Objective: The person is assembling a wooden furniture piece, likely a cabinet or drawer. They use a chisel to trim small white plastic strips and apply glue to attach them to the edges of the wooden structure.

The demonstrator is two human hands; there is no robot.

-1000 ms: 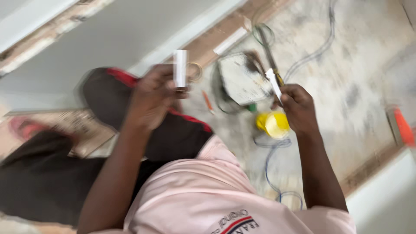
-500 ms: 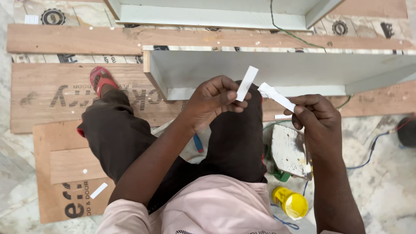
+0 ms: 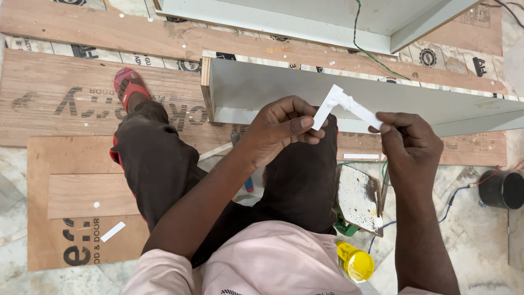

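the left hand (image 3: 281, 130) pinches one end of a thin white strip bent at an angle (image 3: 343, 106), thumb and fingertips closed on its lower end. the right hand (image 3: 410, 147) grips the other end of the same strip, fingers curled and thumb pressed on it. the strip hangs in the air between the 2 hands, just in front of a long grey laminated board standing on edge (image 3: 305, 93), and its bend points up toward that board.

below the strip, the person's dark trousers (image 3: 164, 164) cover both bent knees, and a red sandal (image 3: 126, 83) shows on the foot to the left of the grey board's near end. a pale pink shirt (image 3: 273, 267) fills the bottom of the view.

the grey board rests on brown plywood sheets with printed lettering (image 3: 71, 104) that spread out left of it. a 2nd grey panel (image 3: 305, 16) lies beyond the board, and a green wire (image 3: 376, 52) runs down across it toward the board. under the right hand sits a scuffed white-spattered flat tool plate (image 3: 357, 198), and lower still a yellow round lid (image 3: 356, 262). a small white strip piece (image 3: 113, 231) lies on the plywood far left of the lid. a black round container (image 3: 502, 189) stands right of the right hand, on the marble floor (image 3: 480, 240).
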